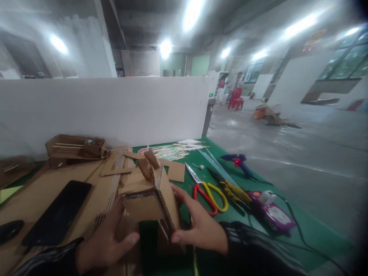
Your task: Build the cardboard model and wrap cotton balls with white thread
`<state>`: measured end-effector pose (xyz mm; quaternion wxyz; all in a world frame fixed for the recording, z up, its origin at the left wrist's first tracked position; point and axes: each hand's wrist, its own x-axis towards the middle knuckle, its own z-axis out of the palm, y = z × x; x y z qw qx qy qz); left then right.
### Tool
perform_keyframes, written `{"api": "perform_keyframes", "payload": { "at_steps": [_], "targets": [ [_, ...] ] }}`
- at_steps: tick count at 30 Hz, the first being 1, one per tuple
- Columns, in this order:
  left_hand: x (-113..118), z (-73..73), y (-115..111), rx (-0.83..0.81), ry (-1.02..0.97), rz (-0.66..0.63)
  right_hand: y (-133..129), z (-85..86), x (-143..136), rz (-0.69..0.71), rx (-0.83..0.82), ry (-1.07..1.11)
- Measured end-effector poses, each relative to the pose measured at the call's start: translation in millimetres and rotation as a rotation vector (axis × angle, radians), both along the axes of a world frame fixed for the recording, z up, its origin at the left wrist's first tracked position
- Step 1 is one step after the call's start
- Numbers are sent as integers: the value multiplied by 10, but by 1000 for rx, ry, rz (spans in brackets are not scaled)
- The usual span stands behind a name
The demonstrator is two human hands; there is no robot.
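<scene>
A small cardboard structure (139,209) with folded walls and upright cardboard tabs on top stands before me, its near side partly uncovered. My right hand (198,220) grips its right wall, thumb at the lower front edge and fingers along the far side. On the left, my left hand (107,235) is open, thumb stretched out, fingers reaching toward the structure's left side. Whether those fingertips touch it is hidden. Scissors (208,191) with red and yellow handles lie right of the structure, beside pliers (232,191) with yellow and black grips.
A glue gun (238,163) with a lit red spot lies near the table's right edge. A purple power strip (273,212) holds a white plug. Left lie a phone (59,212) and cardboard sheets (86,184). Sticks (169,151) and another cardboard piece (76,146) sit farther back.
</scene>
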<state>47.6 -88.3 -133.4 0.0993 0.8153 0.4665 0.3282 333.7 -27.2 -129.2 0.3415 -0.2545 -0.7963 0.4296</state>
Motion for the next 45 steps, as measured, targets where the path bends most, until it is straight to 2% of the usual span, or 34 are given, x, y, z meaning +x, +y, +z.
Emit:
{"api": "perform_keyframes", "payload": {
  "at_steps": [5, 8, 12, 16, 23, 25, 29, 32, 35, 38, 40, 42, 45],
  "targets": [
    [-35, -84, -24, -65, 34, 66, -5, 19, -8, 0, -11, 10],
    [-54, -122, -24, -19, 30, 97, -7, 17, -11, 2, -22, 17],
    [-17, -54, -2, 21, 20, 12, -8, 3, -16, -10, -28, 24],
    [26, 32, 10, 36, 32, 4, -6, -6, -21, -12, -31, 32],
    [31, 55, 38, 62, 51, -71, -17, 4, -28, -4, -78, 74],
    [48, 60, 56, -13, 40, -93, -27, 0, -32, -18, -88, 88],
    [93, 47, 72, -322, 2, -145, -40, -19, -34, -31, -94, 109],
    [101, -15, 49, -487, -47, -141, -38, -32, -31, -29, -85, 108],
    [87, -111, 14, -634, -283, -144, -33, -31, -30, -35, -71, 101],
    [91, -197, 4, -834, -703, -184, -32, -17, -34, -36, -39, 98],
    [112, -222, 17, -932, -944, -257, -32, -7, -35, -37, -20, 96],
    [141, -210, 36, -1007, -1143, -357, -30, -1, -30, -40, -10, 87],
    [173, -118, 51, -1095, -1370, -475, -24, -1, -10, -43, 0, 53]
  ]
}}
